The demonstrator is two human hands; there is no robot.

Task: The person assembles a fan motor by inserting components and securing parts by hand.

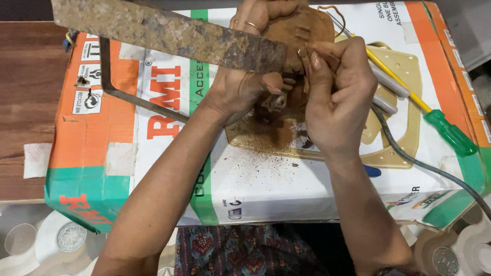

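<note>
My left hand grips a rusty brown fan motor from the left, holding it over a beige plastic housing. A long rusty fan blade sticks out from the motor toward the upper left. My right hand pinches thin copper-coloured wires at the motor's front, fingers closed on them. Rust dust lies scattered below the motor on the cardboard box.
A green-handled screwdriver with a yellow shaft lies across the housing at right. A grey cable runs off to the lower right. The box rests partly on a brown wooden surface. A bent metal bracket lies on the box.
</note>
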